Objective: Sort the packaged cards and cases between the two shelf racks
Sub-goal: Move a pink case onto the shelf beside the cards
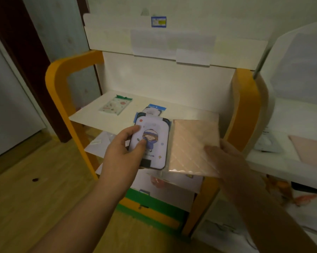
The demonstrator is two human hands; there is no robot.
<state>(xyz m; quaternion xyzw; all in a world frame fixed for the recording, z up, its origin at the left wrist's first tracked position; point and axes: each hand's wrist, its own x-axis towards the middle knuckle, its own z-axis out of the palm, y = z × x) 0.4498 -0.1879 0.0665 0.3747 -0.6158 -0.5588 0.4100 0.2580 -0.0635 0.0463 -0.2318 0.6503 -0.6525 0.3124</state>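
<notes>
Head view: cartoon-print case (150, 143), pinched in left hand (121, 148), above orange rack's shelf (92, 115). Pink packet (194, 147), gripped at its edge by right hand (229, 157), alongside. Advice: set each down flat, clear of blue-topped pack (155, 109) and green-topped pack (115, 105).

Right rack (300, 110) cut off rightward

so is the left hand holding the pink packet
No, the left hand holds the cartoon phone case; the right hand holds the pink packet.

Case (150, 143) left of packaged card (194, 147), before shelf (92, 115).
</notes>
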